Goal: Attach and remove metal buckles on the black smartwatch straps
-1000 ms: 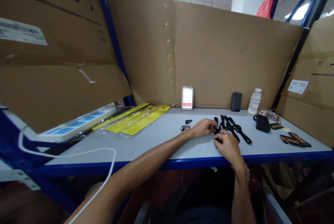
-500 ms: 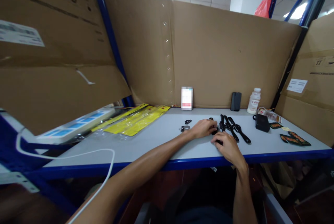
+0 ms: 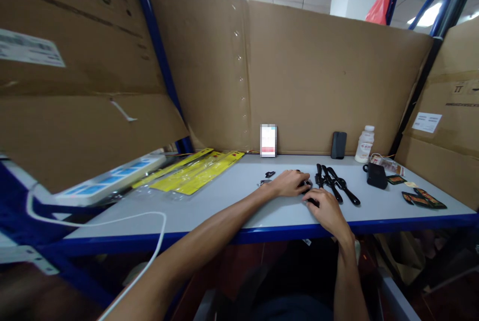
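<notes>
My left hand (image 3: 291, 183) is closed on a black long-handled tool (image 3: 307, 185) low over the table, with the fingers bent over it. Just in front, my right hand (image 3: 326, 207) is curled round the near end of the same tool. Its exact kind cannot be made out, as the fingers cover most of it. Right of the hands lie several similar black tools (image 3: 348, 194), side by side. Beyond my left wrist rest a small black piece (image 3: 270, 174) and a small metal piece (image 3: 264, 182), partly hidden by the wrist.
Yellow-backed clear packages (image 3: 202, 176) and a white-and-blue box (image 3: 112, 181) lie left. A lit phone (image 3: 268, 140), a dark phone (image 3: 339, 145) and a bottle (image 3: 364, 144) stand at the cardboard back wall (image 3: 299, 77). A black case (image 3: 375, 176) and dark packets (image 3: 424, 199) are right.
My left hand has shifted slightly, and its wrist now covers more of the metal piece. The tool has turned a little between the hands; my right hand stays almost still.
</notes>
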`<state>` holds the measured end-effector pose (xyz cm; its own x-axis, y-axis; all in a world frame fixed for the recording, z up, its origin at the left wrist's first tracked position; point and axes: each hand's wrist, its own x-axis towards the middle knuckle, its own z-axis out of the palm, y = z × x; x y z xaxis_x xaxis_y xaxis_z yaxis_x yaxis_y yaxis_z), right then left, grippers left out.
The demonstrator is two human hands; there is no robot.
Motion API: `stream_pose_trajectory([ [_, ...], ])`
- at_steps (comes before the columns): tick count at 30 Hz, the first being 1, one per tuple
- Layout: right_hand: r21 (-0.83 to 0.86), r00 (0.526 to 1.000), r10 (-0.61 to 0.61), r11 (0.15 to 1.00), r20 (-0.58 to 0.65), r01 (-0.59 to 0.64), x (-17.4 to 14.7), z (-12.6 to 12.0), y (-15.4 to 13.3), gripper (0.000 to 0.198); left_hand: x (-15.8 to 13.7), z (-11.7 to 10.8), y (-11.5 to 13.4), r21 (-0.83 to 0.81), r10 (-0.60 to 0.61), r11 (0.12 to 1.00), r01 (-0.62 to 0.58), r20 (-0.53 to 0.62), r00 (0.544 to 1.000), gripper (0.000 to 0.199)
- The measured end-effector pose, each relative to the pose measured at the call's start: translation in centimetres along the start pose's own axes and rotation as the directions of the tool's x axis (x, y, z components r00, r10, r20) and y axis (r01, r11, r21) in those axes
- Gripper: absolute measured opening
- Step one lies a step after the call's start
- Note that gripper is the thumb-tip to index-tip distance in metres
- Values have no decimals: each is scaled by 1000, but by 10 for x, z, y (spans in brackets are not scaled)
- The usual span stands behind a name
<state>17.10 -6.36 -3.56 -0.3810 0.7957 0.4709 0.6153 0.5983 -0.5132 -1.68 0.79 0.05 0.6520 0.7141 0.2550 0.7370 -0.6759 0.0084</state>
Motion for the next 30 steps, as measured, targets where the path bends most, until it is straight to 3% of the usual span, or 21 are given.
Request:
stream_pose_trajectory([
  [4,3,1000,-9,1000,12,9,0,-1,-2,28,-2,-4,-4,20,24,999,-25,43,999,20],
  [8,-3,1000,-15,1000,25,15,0,-2,-2,26,1,0,-2,39,2,999,-4,37,999,37],
  [11,-1,1000,-8,1000,28,8,1,-2,-1,27,4,4,3,7,-97,995,97,20,995,41],
  [15,-1,1000,3,1000,30,-3,1,-1,-1,29,7,5,7,-55,-263,963,264,23,965,29],
  [17,-4,1000,1,1000,24,-1,1,-1,-1,29,5,3,5,-52,-233,971,234,21,972,22],
  [20,-7,1000,8,1000,11,-8,0,-1,-1,28,0,0,1,-46,-74,996,75,26,997,18],
  [23,1,1000,14,1000,5,-14,0,-1,0,28,-1,-1,0,-59,0,998,1,18,1000,22],
  [26,-11,1000,2,1000,24,-1,1,-1,0,30,1,5,4,-57,-64,996,64,3,998,32],
  [30,-28,999,-7,1000,39,8,1,-3,-2,34,5,11,9,-91,-204,976,199,-55,977,15],
])
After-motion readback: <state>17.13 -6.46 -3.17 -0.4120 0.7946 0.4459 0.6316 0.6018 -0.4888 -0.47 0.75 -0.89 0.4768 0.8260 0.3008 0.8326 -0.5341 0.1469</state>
